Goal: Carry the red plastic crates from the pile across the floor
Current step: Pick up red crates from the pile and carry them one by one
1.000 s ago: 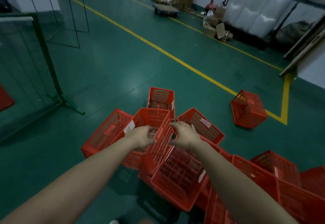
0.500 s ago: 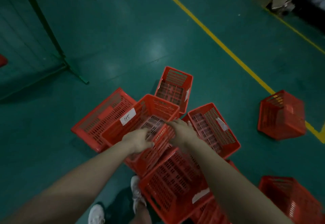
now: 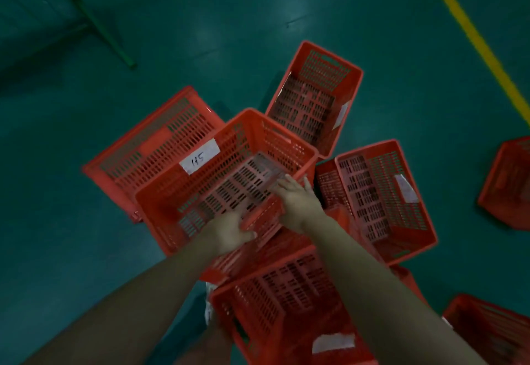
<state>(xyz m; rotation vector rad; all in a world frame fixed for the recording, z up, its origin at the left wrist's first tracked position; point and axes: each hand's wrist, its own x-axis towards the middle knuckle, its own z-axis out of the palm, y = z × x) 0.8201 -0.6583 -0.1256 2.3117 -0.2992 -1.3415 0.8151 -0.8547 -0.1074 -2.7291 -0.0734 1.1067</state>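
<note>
L hand (image 3: 233,234), R hand (image 3: 298,202): curled grip

The left hand (image 3: 232,232) and the right hand (image 3: 298,204) are gripping the near rim of a tilted red crate (image 3: 160,215) that is bearing a white label (image 3: 200,159) and sitting atop a pile of other crates (image 3: 312,98) lying on the green floor (image 3: 200,34), near a yellow line (image 3: 476,40).

A white label (image 3: 200,159) on the outer side wall of the middle red crate (image 3: 258,135) bears handwritten dark digits, seemingly 115 (the middle stroke is unclear); the other white labels (image 3: 405,188) on neighbouring crates (image 3: 381,201) are too blurred to read
</note>
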